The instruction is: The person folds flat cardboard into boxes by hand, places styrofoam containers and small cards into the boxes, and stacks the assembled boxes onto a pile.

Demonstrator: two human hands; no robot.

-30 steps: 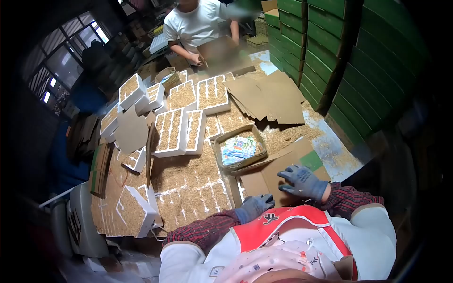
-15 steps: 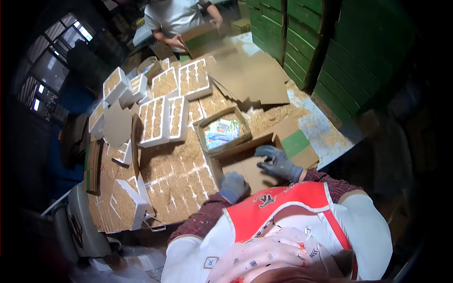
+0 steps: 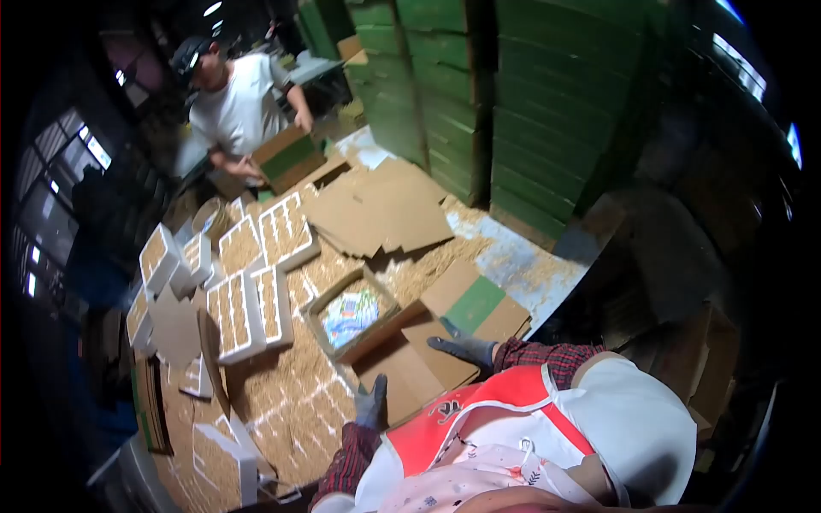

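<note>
An open cardboard box lies at the near edge of the table, in front of my body. My left hand, in a grey glove, is closed at the box's left side, its thumb pointing up by the wall. Over a raised brown flap at the right of the box, my gloved right hand is open with fingers stretched out and apart. Just beyond sits a smaller open carton with white and blue printed packets inside. A flap with a green stripe extends to the right.
White foam trays filled with tan granular material stand at the left. More of that material is spread across the table. Flat cardboard sheets lie farther back. Across the table a person holds a green-striped box. Green crates are stacked behind.
My view has swung to the right. My hands have moved from inside the box to its left and right sides. A brown flap now shows over the box's right part.
</note>
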